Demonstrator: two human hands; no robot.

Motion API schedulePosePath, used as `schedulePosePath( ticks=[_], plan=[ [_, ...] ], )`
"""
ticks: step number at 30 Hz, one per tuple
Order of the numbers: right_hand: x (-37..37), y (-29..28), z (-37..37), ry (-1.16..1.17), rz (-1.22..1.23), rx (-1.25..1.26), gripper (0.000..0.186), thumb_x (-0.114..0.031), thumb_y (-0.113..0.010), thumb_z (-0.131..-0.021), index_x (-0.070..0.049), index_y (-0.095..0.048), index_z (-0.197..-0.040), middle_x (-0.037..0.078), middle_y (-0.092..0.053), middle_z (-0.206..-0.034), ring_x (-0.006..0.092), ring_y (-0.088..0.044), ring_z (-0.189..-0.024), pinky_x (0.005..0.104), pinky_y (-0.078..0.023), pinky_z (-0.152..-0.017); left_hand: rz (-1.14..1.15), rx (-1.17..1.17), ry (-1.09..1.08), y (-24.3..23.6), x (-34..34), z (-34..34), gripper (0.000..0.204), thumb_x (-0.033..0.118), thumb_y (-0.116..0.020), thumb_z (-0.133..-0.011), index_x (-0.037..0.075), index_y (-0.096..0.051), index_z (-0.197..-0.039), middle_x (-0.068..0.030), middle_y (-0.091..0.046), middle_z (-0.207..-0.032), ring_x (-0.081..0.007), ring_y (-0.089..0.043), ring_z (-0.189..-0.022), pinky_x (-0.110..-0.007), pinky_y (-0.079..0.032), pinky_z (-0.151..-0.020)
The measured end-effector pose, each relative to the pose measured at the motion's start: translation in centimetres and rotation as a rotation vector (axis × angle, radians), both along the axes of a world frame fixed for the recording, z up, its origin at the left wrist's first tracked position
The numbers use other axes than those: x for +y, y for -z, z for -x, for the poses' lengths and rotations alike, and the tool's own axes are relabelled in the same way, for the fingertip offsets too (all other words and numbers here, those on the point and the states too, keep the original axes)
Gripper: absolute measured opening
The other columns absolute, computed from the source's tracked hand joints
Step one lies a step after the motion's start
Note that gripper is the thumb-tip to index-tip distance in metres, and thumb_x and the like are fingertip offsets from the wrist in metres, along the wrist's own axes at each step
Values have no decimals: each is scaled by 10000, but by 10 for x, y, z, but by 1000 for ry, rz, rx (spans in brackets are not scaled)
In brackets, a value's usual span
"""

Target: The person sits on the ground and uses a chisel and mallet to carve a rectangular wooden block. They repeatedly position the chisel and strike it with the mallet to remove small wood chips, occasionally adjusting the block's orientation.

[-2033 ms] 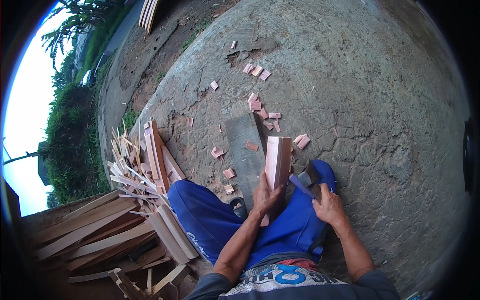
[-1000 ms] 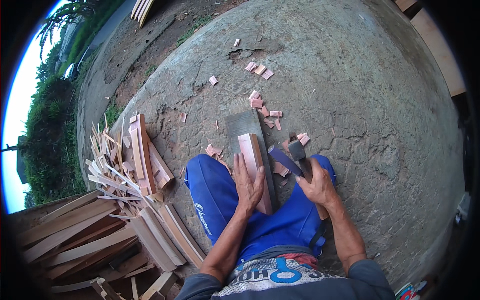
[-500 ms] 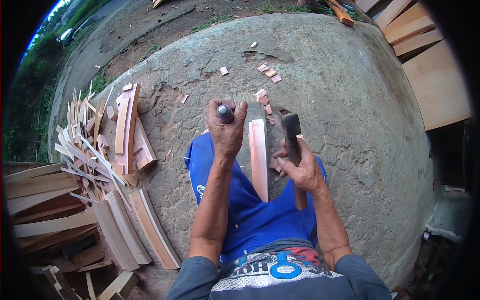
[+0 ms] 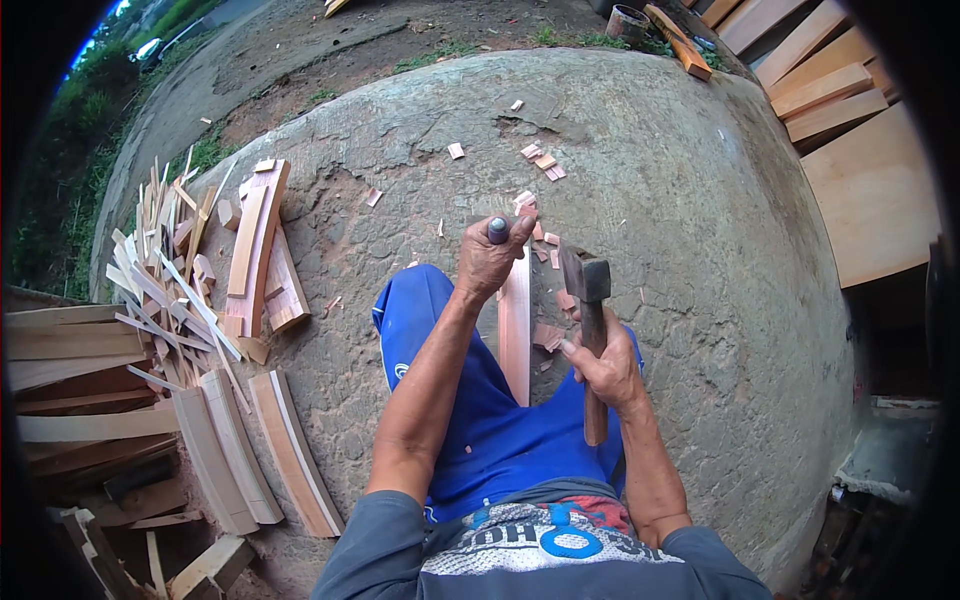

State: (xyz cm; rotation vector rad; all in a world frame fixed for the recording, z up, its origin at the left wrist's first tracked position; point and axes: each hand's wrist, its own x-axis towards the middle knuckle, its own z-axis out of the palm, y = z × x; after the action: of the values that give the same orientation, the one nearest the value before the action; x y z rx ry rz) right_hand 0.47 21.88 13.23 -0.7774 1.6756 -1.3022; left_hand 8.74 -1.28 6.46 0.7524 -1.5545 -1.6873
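My left hand [image 4: 486,262] is wrapped round the upright handle of a chisel [image 4: 498,230], seen from its metal-capped top. Its blade is hidden beneath the hand. Below the hand, a pale pinkish piece of wood [image 4: 515,335] lies lengthwise between my legs, its far end covered by my fingers. To the right, my right hand [image 4: 610,372] grips a hammer [image 4: 595,335] by its wooden handle, the dark metal head pointing away from me. The hammer head is apart from the chisel. Wood chips [image 4: 548,337] are scattered beside the workpiece.
Curved wooden pieces [image 4: 255,245] and a heap of offcuts [image 4: 165,280] lie on the left. More curved pieces [image 4: 290,450] rest nearer me, beside stacked boards [image 4: 80,345]. Planks and a wide board [image 4: 870,190] stand at the far right. Rough concrete [image 4: 720,250] surrounds me.
My left hand has moved right with the chisel, over the workpiece's far end. My right hand and the hammer have come slightly lower. The whole view has shifted a little.
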Motion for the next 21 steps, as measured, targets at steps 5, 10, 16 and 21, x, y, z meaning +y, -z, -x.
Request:
schedulePosePath(
  ticks=[5,10,16,21],
  plan=[
    [-3,10,8,-45,85,163,532,-100,-729,-908,45,-499,-1365,61,-642,-887,159,-665,-734,321,-559,-685,38,8,-20,3,2,7,364,299,-786,-997,79,-664,-734,85,-531,-664,-33,-448,-625,-251,-374,-529],
    [-16,-14,15,-88,-60,123,592,-115,-736,-904,40,-465,-1407,144,-708,-987,202,-717,-884,388,-578,-785,30,-9,-49,0,8,10,375,299,-775,-1007,79,-653,-728,96,-517,-677,-26,-433,-646,-250,-372,-534],
    [-39,-31,26,-210,34,546,618,-104,-752,-892,35,-465,-1421,235,-703,-1022,377,-737,-908,475,-583,-835,167,81,-17,15,13,11,203,218,-789,-984,38,-724,-916,58,-622,-784,-31,-502,-732,-263,-450,-611],
    [-60,-86,27,-176,397,948,621,-72,-778,-866,26,-492,-1409,189,-731,-1027,321,-763,-925,432,-596,-809,221,133,-38,21,24,4,157,183,-783,-980,38,-757,-1036,19,-702,-836,-46,-585,-784,-258,-512,-685]
  ],
)
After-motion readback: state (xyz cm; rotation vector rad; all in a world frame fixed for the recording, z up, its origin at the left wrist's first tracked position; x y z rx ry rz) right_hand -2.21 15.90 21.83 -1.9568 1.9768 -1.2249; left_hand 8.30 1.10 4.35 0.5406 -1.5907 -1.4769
